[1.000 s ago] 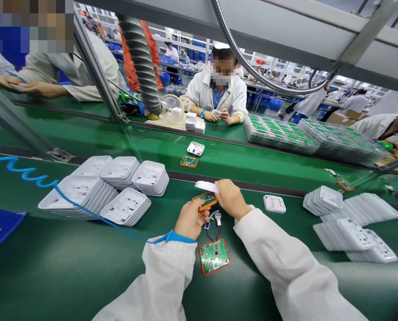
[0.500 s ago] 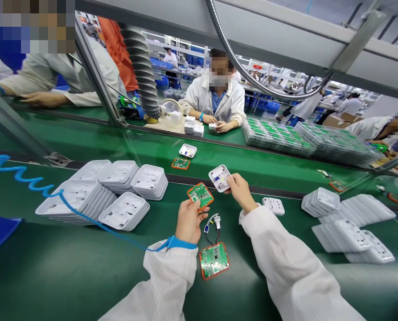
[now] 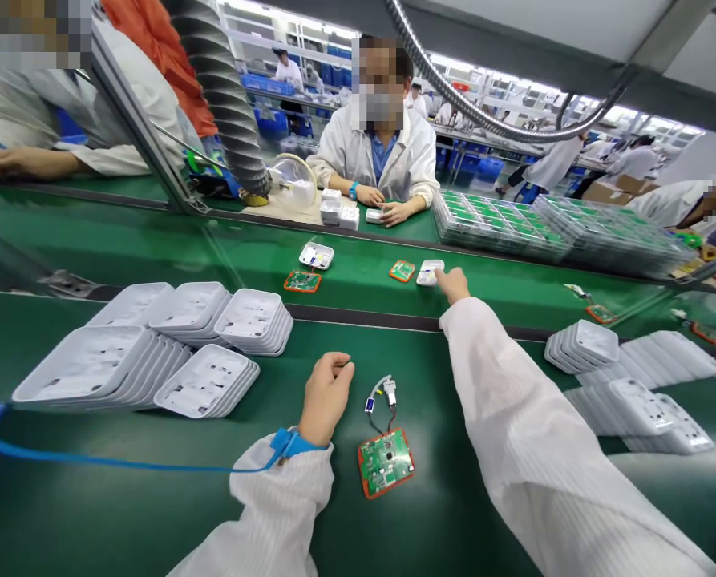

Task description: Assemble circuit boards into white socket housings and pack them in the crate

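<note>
My right hand reaches onto the green belt, its fingers at the right edge of a small white plastic case. An orange-edged green circuit board lies just left of that case. My left hand, with a blue wrist strap, hovers over the bench, loosely curled and holding nothing. Close to its right lies another circuit board, wired to a white connector and a small blue-and-white part. Farther left on the belt are a case and a board.
Stacks of white plastic shells stand at left and right. A dark rail divides bench and belt. Across the belt, a co-worker handles a small white piece beside stacked clear trays. The blue cord runs to my left wrist.
The case and board that were in my hands now lie on the belt. My right hand has reached forward; my left has drawn back, empty. My sleeve now covers a white shell seen earlier.
</note>
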`<state>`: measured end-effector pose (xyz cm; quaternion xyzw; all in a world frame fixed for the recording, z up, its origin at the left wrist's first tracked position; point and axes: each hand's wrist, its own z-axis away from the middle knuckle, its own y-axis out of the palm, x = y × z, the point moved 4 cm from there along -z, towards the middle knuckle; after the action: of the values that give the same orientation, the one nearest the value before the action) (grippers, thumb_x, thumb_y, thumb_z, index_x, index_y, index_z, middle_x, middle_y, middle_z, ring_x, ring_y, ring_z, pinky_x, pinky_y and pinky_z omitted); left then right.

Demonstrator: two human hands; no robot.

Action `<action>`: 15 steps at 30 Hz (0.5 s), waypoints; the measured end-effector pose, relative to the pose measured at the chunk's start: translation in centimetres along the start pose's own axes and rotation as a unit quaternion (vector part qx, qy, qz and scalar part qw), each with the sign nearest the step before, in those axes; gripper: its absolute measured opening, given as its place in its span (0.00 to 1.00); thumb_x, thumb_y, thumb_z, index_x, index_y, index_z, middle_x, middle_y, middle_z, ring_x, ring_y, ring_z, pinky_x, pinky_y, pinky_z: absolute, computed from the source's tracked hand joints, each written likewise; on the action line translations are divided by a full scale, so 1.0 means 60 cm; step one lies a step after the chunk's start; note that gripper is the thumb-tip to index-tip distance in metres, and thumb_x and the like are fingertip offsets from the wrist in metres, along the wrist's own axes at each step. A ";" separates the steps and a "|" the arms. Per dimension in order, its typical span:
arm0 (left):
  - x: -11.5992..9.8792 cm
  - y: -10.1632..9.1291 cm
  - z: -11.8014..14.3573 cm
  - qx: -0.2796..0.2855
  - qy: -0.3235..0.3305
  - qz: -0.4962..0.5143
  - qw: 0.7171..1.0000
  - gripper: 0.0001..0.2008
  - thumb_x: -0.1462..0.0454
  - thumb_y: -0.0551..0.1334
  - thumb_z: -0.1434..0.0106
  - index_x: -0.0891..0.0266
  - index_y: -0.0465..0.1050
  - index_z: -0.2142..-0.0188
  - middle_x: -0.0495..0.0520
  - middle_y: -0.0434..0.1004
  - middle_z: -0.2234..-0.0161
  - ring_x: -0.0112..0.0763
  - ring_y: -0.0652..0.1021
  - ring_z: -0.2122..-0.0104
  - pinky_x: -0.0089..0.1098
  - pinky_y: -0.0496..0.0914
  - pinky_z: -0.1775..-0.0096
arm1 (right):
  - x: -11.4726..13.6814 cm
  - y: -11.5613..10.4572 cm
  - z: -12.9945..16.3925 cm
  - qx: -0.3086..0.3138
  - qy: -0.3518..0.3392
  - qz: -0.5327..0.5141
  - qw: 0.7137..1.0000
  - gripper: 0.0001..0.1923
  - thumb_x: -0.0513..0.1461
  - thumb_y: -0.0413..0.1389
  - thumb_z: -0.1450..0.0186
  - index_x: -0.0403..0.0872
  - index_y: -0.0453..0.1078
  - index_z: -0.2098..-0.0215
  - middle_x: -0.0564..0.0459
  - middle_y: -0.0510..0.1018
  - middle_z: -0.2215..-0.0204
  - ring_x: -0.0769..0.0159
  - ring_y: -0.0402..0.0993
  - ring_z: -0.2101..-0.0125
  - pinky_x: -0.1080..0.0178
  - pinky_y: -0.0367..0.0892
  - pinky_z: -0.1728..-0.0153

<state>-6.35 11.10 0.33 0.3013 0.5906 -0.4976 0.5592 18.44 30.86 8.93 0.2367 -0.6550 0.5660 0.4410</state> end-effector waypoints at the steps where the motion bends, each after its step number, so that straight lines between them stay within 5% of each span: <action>1: -0.001 -0.001 0.004 0.011 0.022 -0.031 0.999 0.09 0.59 0.59 0.47 0.60 0.71 0.66 0.54 0.74 0.65 0.35 0.74 0.65 0.36 0.67 0.59 | -0.005 -0.010 0.013 -0.008 -0.017 0.028 0.999 0.12 0.34 0.55 0.39 0.37 0.65 0.57 0.37 0.74 0.58 0.57 0.71 0.54 0.59 0.65 0.53; 4: -0.010 -0.001 0.020 0.043 0.081 -0.116 0.989 0.07 0.59 0.56 0.44 0.59 0.69 0.69 0.54 0.72 0.67 0.35 0.74 0.67 0.36 0.67 0.60 | -0.018 -0.008 0.100 0.073 -0.158 0.197 0.965 0.08 0.39 0.57 0.39 0.43 0.68 0.63 0.44 0.77 0.61 0.58 0.72 0.57 0.60 0.63 0.55; 7: -0.039 -0.012 0.038 0.052 0.172 -0.203 0.963 0.08 0.60 0.54 0.41 0.59 0.68 0.67 0.56 0.72 0.66 0.38 0.73 0.64 0.38 0.66 0.60 | -0.047 0.030 0.235 0.223 -0.305 0.386 0.841 0.18 0.52 0.53 0.36 0.46 0.68 0.70 0.48 0.77 0.73 0.58 0.75 0.69 0.61 0.64 0.66; 9: -0.072 -0.037 0.041 0.007 0.241 -0.290 0.926 0.09 0.60 0.53 0.39 0.60 0.69 0.66 0.58 0.72 0.65 0.41 0.72 0.61 0.41 0.65 0.57 | -0.067 0.050 0.306 0.250 -0.333 0.433 0.799 0.25 0.58 0.51 0.38 0.45 0.67 0.68 0.47 0.77 0.73 0.57 0.75 0.72 0.61 0.63 0.70; 11: -0.109 -0.083 0.028 -0.098 0.262 -0.396 0.875 0.12 0.60 0.52 0.37 0.63 0.71 0.64 0.62 0.71 0.63 0.47 0.70 0.58 0.46 0.63 0.55 | -0.079 0.064 0.346 0.238 -0.335 0.451 0.792 0.24 0.57 0.51 0.37 0.44 0.67 0.65 0.46 0.77 0.72 0.56 0.75 0.71 0.62 0.62 0.72; 13: -0.142 -0.143 -0.002 -0.236 0.204 -0.475 0.823 0.15 0.59 0.50 0.36 0.65 0.72 0.61 0.64 0.69 0.61 0.53 0.68 0.54 0.50 0.63 0.56 | -0.083 0.073 0.359 0.218 -0.332 0.453 0.798 0.17 0.50 0.51 0.34 0.43 0.66 0.64 0.46 0.76 0.71 0.57 0.75 0.70 0.62 0.62 0.72; 15: -0.164 -0.188 -0.042 -0.277 0.167 -0.524 0.788 0.17 0.59 0.50 0.35 0.68 0.72 0.59 0.67 0.68 0.59 0.55 0.68 0.53 0.52 0.64 0.57 | -0.083 0.076 0.359 0.208 -0.334 0.445 0.804 0.10 0.43 0.51 0.34 0.44 0.65 0.64 0.48 0.75 0.71 0.58 0.74 0.70 0.62 0.62 0.71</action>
<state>-15.64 11.74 12.32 -0.1439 0.8542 -0.4715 0.1651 10.55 10.58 2.95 0.1795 -0.6616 0.7090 -0.1654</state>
